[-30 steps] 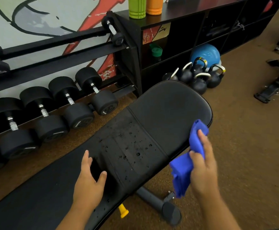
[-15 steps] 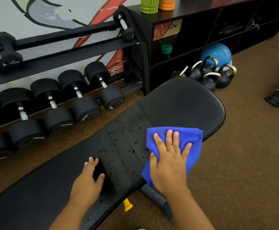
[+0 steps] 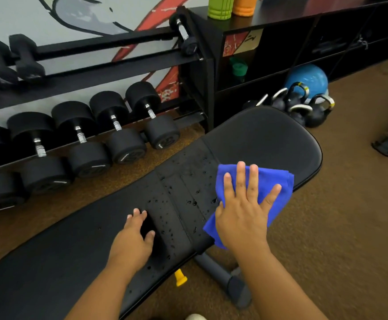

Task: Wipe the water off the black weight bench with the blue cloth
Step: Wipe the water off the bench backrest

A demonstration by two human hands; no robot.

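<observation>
A: Item, lower centre: left hand (image 3: pixel 134 241), fingers loosely bent, resting on the black weight bench (image 3: pixel 56 255) and holding nothing.
B: Beside it?
A: Right hand (image 3: pixel 243 215), fingers straight and spread, pressing the blue cloth (image 3: pixel 266 181) flat on the pad at centre right.
B: Step?
A: Wiping looks just begun. Water drops (image 3: pixel 183 199) lie between the hands, left of the cloth.
B: Next move?
A: Likely a firm sweep leftward across the wet seam.
B: Containers, farther back?
A: Dumbbell rack (image 3: pixel 110 72), upper left, holding dumbbells (image 3: pixel 123 135). Black shelf unit (image 3: pixel 303 26), upper right: a green-lidded bottle (image 3: pixel 238 71) inside, green and orange rollers on top, kettlebells (image 3: pixel 303 107) on the floor in front.
</observation>
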